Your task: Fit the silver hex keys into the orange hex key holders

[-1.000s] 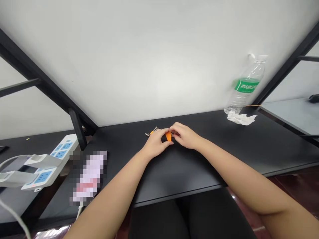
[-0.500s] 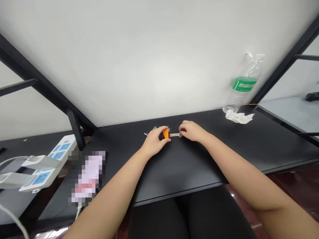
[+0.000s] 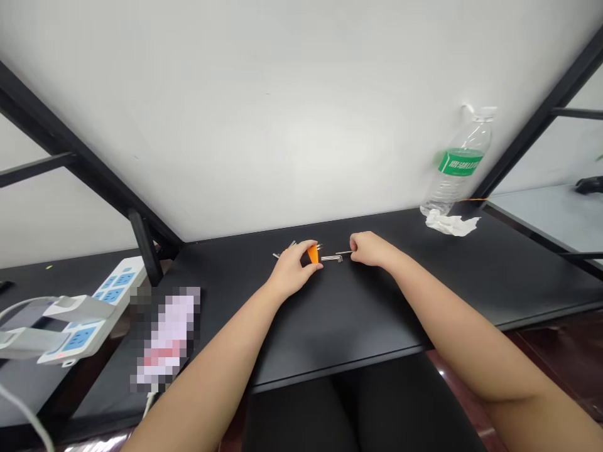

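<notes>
My left hand (image 3: 294, 267) is closed around an orange and black hex key holder (image 3: 313, 253) on the black desk, its palm and fingers covering much of it. Several bent silver hex keys (image 3: 332, 258) stick out of the holder's right side, and other metal ends (image 3: 276, 255) show on its left. To the right of these, my right hand (image 3: 370, 248) pinches a single thin hex key (image 3: 345, 252). Its tip points left toward the holder, apart from it; the rest is hidden in my fingers.
A clear plastic bottle with a green label (image 3: 460, 162) stands against the wall at the right, beside a crumpled white tissue (image 3: 452, 224). To the left lie a blurred-out flat object (image 3: 169, 333) with a cable and a white power strip (image 3: 101, 307) with plugs. Black frame bars (image 3: 144, 245) flank the desk.
My right hand has moved a little to the right, drawing one hex key away from the holder. My left hand has kept its hold on the holder.
</notes>
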### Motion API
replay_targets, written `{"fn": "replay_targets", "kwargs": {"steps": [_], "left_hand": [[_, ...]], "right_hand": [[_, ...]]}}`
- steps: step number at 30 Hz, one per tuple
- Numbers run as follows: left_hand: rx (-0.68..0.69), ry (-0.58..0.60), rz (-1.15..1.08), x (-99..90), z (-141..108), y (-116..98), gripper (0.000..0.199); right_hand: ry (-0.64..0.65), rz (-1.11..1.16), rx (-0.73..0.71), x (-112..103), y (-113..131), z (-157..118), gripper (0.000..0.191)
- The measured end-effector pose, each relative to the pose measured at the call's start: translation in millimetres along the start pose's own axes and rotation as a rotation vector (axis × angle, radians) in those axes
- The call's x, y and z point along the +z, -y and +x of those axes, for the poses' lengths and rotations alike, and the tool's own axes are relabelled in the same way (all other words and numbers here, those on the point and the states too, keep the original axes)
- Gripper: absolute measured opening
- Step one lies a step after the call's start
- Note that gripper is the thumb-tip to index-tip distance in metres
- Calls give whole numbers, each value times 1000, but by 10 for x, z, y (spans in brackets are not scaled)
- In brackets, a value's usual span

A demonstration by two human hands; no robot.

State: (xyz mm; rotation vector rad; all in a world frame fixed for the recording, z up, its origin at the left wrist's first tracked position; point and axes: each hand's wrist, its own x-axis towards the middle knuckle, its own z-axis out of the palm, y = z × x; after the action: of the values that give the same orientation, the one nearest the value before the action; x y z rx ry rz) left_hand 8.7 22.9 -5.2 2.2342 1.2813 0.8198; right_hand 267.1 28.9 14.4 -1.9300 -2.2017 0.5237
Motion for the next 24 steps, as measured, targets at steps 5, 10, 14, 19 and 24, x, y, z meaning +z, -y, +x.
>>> {"fn": "replay_targets", "kwargs": {"steps": [5,10,14,19,24], "left_hand": [[-28,-50,-29,-13,4,22,54],[-16,-62,-31,-29,-9,-15,52],[19,-57,-3,-24,-28,-52,52],[12,-63,-10,-15,-30,-42,53],[25,-51,4,-19,-34,-50,51]], "right_hand": [[-154,310,-367,-5,84,-62,15],[-321,364,-566,45,197,-115,20],[-366,339,-626,63,204,-129,21],[-379,308,-645,42,183,-143,23],[-349,292,-661,57,211,-160,25]]}}
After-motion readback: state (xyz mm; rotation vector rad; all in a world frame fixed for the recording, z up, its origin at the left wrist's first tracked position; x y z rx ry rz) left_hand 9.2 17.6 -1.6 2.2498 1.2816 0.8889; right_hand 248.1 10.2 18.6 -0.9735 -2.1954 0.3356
